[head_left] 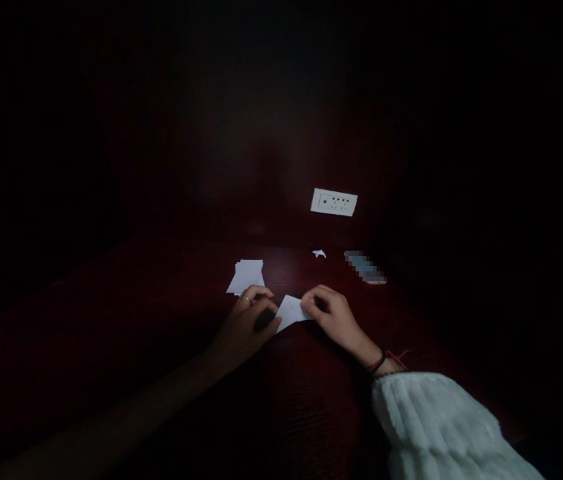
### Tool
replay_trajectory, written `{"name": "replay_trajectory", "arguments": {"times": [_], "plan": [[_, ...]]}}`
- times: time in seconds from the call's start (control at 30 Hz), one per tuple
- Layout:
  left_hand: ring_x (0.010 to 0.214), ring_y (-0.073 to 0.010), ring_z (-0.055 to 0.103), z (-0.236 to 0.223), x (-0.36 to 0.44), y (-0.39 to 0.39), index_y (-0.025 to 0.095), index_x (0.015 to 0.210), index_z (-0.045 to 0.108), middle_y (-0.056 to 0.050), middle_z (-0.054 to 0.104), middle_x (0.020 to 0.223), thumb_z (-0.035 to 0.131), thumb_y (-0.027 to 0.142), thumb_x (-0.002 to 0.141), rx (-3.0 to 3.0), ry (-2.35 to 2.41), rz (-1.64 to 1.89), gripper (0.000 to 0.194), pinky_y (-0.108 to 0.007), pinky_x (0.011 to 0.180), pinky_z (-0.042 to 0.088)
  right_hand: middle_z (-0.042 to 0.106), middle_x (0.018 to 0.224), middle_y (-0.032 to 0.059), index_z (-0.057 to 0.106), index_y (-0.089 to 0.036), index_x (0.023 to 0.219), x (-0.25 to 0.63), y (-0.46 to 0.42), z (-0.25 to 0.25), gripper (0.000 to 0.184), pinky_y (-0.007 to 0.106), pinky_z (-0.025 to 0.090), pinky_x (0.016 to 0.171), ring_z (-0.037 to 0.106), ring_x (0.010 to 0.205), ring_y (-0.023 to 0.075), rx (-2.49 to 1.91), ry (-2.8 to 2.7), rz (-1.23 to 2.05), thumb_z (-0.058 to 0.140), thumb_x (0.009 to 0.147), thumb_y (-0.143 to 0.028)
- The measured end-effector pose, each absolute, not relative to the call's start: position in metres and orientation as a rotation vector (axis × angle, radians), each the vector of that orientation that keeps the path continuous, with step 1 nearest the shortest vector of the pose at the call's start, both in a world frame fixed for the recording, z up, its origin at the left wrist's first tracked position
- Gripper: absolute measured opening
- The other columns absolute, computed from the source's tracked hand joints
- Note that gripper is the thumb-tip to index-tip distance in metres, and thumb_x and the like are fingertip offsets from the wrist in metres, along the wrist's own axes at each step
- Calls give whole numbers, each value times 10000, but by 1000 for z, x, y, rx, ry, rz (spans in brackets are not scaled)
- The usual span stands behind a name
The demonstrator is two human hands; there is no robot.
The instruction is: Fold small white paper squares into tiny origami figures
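A small white sheet of paper (291, 311), with folded-looking angled edges, lies between my hands just over the dark red table. My right hand (334, 317) pinches its right side between thumb and fingers. At its left edge is my left hand (248, 327), thumb and index finger closed on the paper, a ring on one finger. Just beyond my left hand rests a stack of white paper sheets (248, 276), their edges slightly uneven.
A small folded white paper piece (319, 253) sits near the back of the table (161, 300). To its right lies a phone (365, 268), its screen blurred out. A white power socket (334, 202) is on the dark wall behind. The surroundings are very dim.
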State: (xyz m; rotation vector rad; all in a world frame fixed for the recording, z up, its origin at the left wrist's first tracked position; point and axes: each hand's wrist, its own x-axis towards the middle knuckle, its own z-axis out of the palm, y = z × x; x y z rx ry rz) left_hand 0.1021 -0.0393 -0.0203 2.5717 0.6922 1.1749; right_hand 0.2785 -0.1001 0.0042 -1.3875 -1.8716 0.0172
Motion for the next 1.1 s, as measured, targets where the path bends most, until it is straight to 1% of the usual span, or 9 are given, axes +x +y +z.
{"name": "replay_trajectory", "arguments": {"times": [0.1,0.23,0.4,0.5,0.6,0.7,0.77,0.87,1.1], "plan": [[935,-157,408,-20,100,-39,186,726,496,-13,395,1005,437,160,749,2581,693,1190,68,-312,806,348,529,726,14,543,-171,749,280,-105,9,140,261,318,698,445,724,123,-1361,-1946,-60,419,783,-226],[934,-170,413,-20,96,-38,199,776,518,-17,425,987,429,143,737,2693,643,1205,112,-334,798,340,545,836,28,576,-199,841,287,-110,11,165,301,272,766,423,835,144,-1301,-2196,-142,422,784,-188],[857,-159,445,-22,94,-38,216,765,530,11,497,868,426,94,698,2887,394,815,174,-340,782,321,550,809,-1,608,-219,778,299,-104,1,212,298,269,766,439,823,128,-1296,-2478,-57,465,716,-75],[789,-146,459,-22,95,-39,215,781,520,18,512,803,391,86,718,2909,403,722,193,-344,778,311,541,814,-3,602,-211,782,299,-98,-5,263,286,291,753,446,811,118,-1356,-2424,-38,436,699,-26],[728,-138,462,-21,95,-40,204,753,514,17,510,752,370,94,738,2920,445,698,181,-330,754,319,507,912,25,554,-211,932,297,-93,-9,274,297,311,751,429,869,135,-1468,-2241,-68,429,728,-78],[708,-135,459,-22,96,-40,197,730,507,18,509,741,368,97,743,2922,459,692,172,-313,731,326,492,935,46,494,-205,1031,297,-90,-14,293,328,317,757,417,901,161,-1561,-2201,-38,482,739,-233],[706,-132,458,-23,97,-40,199,751,506,21,513,765,364,99,748,2908,462,707,173,-303,720,332,501,908,45,505,-199,1008,299,-88,-17,299,333,318,753,425,892,163,-1593,-2217,9,503,727,-301],[749,-131,461,-26,98,-40,207,821,501,19,512,845,372,107,751,2868,474,765,178,-297,731,337,517,838,35,543,-191,923,300,-87,-17,240,306,332,720,455,834,147,-1617,-2204,88,509,724,-322],[927,-180,434,-26,97,-37,219,1012,450,-20,460,1004,454,227,744,2873,595,828,268,-350,803,323,523,733,13,567,-173,785,299,-88,-15,103,243,334,643,477,722,116,-1621,-2160,154,530,713,-237]]}}
